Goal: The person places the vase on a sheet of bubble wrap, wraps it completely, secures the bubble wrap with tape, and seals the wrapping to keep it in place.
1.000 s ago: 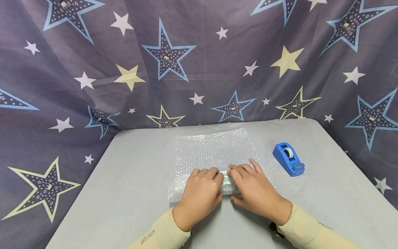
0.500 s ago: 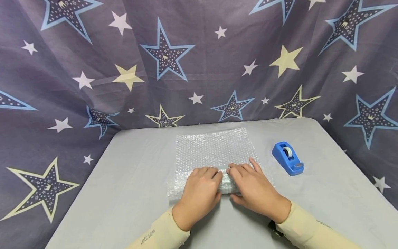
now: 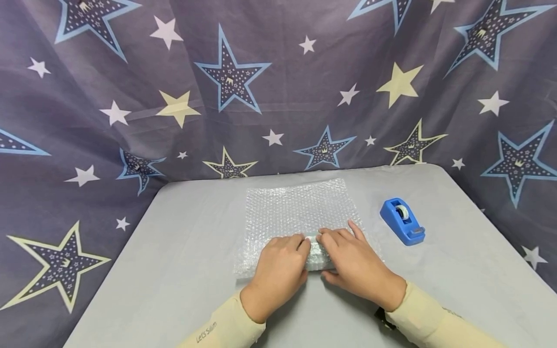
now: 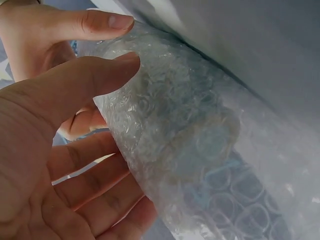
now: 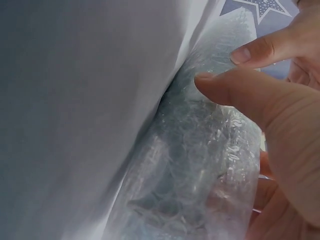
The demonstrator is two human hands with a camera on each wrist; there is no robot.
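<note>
A clear bubble wrap sheet (image 3: 296,208) lies flat on the table, its near part rolled up into a thick bundle. My left hand (image 3: 280,263) grips the left part of this bubble wrap roll (image 3: 316,256), thumb on the near side and fingers over the far side. On the right part, my right hand (image 3: 354,258) holds it the same way, with one finger raised. Both wrist views show layered wrap under the thumbs. Something pale and greenish shows faintly through the layers; its kind cannot be made out.
To the right of the sheet stands a blue tape dispenser (image 3: 402,222) with a roll of tape in it. A grey cloth covers the table (image 3: 187,241). Behind it hangs a dark star-patterned curtain (image 3: 278,92), which also runs along both sides.
</note>
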